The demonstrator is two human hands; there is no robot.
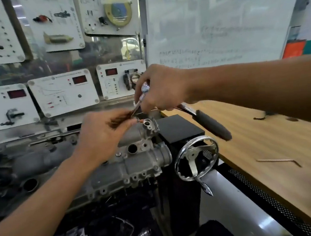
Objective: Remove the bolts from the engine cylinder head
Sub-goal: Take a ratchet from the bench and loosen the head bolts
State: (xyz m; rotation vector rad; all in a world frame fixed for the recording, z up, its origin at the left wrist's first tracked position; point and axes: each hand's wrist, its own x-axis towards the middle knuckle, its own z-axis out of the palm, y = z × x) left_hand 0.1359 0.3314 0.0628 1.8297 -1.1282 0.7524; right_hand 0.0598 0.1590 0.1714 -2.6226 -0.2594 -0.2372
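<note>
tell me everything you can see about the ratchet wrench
The ratchet wrench is shiny chrome metal with a dark grip slanting down to the right. The right hand grips it near its head. A thin shaft runs from the head down towards the cylinder head, where the left hand pinches its blurred lower end.

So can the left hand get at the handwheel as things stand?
Probably yes. The handwheel sits in the open, below and right of the left hand; only the grip of the ratchet hangs above it. But the hand's fingers seem to pinch the ratchet's lower tip.
</note>
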